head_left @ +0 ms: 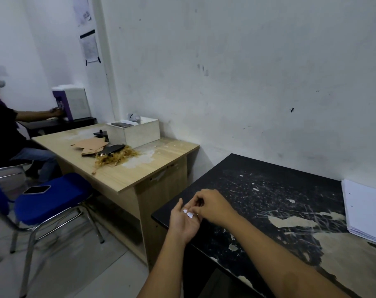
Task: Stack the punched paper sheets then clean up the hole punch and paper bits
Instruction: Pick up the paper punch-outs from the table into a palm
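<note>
My left hand [184,222] is held palm up at the near left corner of the black table [268,190], with several small white paper bits [188,213] lying on its palm. My right hand [213,206] hovers just above that palm with curled fingers, its fingertips touching the bits. A stack of white paper sheets [364,209] lies at the table's right edge against the wall. A few loose bits [256,189] remain scattered on the worn black top. No hole punch is visible on this table.
A wooden desk [127,175] stands to the left with cardboard, wood shavings, a black tool and a white box [137,131]. A blue chair [54,198] holds a phone. A seated person [8,130] works at the far left.
</note>
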